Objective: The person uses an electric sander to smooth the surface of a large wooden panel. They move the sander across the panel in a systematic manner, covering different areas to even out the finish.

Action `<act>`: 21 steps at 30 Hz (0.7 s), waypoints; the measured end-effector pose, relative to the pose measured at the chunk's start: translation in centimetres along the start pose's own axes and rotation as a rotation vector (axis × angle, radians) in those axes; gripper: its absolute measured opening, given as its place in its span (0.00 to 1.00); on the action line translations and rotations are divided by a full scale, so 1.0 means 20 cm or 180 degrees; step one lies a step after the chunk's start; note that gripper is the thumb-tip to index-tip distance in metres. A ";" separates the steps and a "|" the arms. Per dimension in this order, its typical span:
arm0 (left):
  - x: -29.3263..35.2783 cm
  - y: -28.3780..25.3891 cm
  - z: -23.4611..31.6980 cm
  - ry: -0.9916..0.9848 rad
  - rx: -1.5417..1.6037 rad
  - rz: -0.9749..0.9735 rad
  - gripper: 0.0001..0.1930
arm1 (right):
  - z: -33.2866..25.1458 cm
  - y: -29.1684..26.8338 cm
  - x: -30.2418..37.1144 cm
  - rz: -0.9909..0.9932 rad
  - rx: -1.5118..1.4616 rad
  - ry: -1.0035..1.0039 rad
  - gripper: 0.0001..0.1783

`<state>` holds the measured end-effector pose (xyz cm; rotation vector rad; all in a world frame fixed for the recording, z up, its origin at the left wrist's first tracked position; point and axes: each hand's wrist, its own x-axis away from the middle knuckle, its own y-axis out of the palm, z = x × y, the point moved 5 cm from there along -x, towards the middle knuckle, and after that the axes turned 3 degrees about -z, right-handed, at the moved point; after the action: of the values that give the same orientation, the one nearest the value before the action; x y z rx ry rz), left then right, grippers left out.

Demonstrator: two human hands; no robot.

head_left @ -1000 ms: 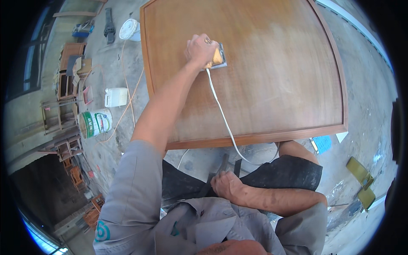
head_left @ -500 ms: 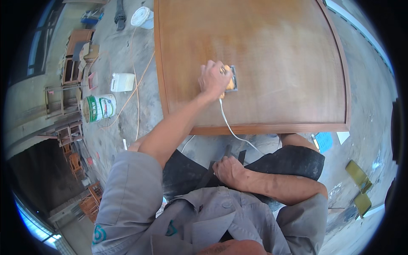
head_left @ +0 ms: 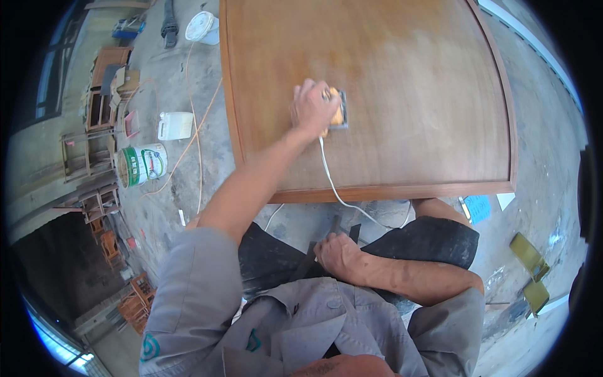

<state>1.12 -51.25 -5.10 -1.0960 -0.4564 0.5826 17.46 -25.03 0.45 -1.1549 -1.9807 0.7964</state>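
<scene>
My left hand (head_left: 313, 108) is closed over a small yellow electric sander (head_left: 336, 112) with a flat grey rectangular pad. The pad lies flat on a large brown wooden panel (head_left: 414, 81) with a raised border. From the sander's near end a white cord (head_left: 329, 173) runs down over the panel's near edge toward my knees. My right hand (head_left: 339, 252) rests in my lap, fingers curled, by some dark straps (head_left: 309, 262). Whether those fingers grip anything is hidden.
On the concrete floor to the left are a white lidded bucket (head_left: 202, 27), a white jug (head_left: 175, 125), a green-and-white pail (head_left: 143, 164) and an orange hose (head_left: 200, 131). Wooden furniture frames (head_left: 88, 154) stand farther left. Olive-coloured pieces (head_left: 529, 256) and a blue sheet (head_left: 477, 208) lie right.
My left hand has pushed the sander slightly farther away across the panel. The whole view has shifted a little. My right hand stays in my lap.
</scene>
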 end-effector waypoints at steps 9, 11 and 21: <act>-0.11 0.00 -0.03 -0.0222 -0.0163 -0.0066 0.15 | 0.05 0.06 -0.02 -0.0066 -0.0238 0.0212 0.11; 0.04 0.02 0.00 -0.0211 -0.0072 -0.0104 0.14 | 0.06 0.07 0.00 0.0043 -0.0300 0.0259 0.10; 0.58 0.08 0.09 -0.0175 0.0000 -0.0133 0.08 | -0.03 0.07 0.00 -0.0102 -0.0299 -0.0122 0.13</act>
<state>8.52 -42.15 -5.15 -1.0700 -0.5258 0.5769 18.62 -24.33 -0.36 -1.1664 -2.0824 0.7208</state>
